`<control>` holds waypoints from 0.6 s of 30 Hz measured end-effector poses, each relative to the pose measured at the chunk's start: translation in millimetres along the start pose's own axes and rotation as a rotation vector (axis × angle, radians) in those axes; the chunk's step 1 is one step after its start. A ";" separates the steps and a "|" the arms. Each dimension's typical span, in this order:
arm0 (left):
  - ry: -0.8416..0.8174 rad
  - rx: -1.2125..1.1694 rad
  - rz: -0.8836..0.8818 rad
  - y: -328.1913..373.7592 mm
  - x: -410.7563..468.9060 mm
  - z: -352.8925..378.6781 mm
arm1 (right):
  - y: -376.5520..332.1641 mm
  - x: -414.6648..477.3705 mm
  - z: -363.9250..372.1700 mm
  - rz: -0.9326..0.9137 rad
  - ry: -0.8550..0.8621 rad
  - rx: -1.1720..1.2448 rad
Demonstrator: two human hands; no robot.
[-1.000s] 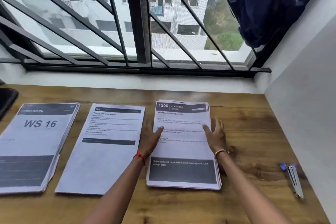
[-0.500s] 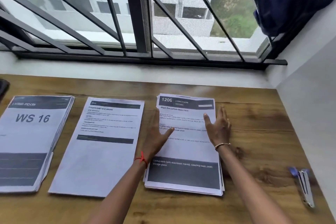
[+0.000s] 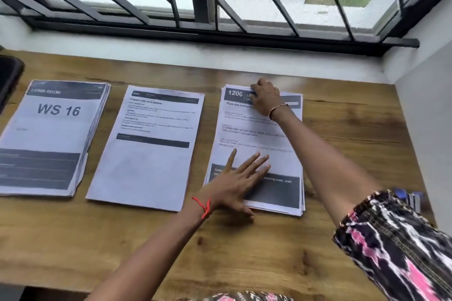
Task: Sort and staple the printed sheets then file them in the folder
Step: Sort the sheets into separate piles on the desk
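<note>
Three lots of printed sheets lie side by side on the wooden table point(image 3: 349, 144): a thick "WS 16" stack point(image 3: 49, 129) at the left, a thin middle pile point(image 3: 146, 159), and the "1206" stack point(image 3: 259, 129) at the right. My left hand point(image 3: 239, 178) presses flat on the lower part of the 1206 stack, fingers straight and spread. At that stack's far edge my right hand point(image 3: 266, 98) has its fingers curled over the top of the sheets. The blue and grey stapler point(image 3: 413, 199) lies at the right, partly hidden behind my sleeve.
A dark object point(image 3: 9, 80) sits at the table's far left edge. A white wall bounds the table on the right, and a barred window with a white sill runs along the back. Bare wood shows in front of the stacks.
My right hand has gone from the stack's right side up to its far edge and curled over it. The left hand slid down onto the lower part, flat. The camera came closer.
</note>
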State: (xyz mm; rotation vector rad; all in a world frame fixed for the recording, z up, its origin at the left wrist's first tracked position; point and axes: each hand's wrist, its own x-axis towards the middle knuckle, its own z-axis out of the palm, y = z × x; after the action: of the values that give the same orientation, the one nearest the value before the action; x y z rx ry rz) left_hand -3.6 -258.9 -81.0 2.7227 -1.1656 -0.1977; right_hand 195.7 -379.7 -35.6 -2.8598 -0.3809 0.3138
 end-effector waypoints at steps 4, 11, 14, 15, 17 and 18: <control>-0.034 -0.078 -0.027 -3.2 -3.2 -0.2 | -3.7 -3.2 3.7 -0.033 0.001 -0.034; -0.026 -0.075 -0.035 -0.2 -4.6 3.8 | -0.3 -6.2 3.7 -0.059 -0.014 -0.027; -0.010 -0.060 -0.030 1.1 -3.3 5.6 | 4.0 -8.7 0.2 -0.051 -0.067 -0.052; -0.012 -0.087 -0.042 1.0 -1.6 2.9 | 7.1 -10.7 0.0 -0.033 -0.048 -0.042; -0.007 -0.223 -0.124 -1.0 1.3 -8.7 | 14.8 -18.5 2.4 0.055 0.088 0.068; 0.030 -0.330 -0.186 -4.4 3.1 -15.8 | 19.3 -23.9 4.1 0.128 0.186 0.160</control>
State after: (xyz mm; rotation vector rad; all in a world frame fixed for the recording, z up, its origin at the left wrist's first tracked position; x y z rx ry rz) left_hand 4.6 -256.4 -66.6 2.5266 -0.7888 -0.3395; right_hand 176.6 -403.6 -40.3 -2.7310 -0.1316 0.0936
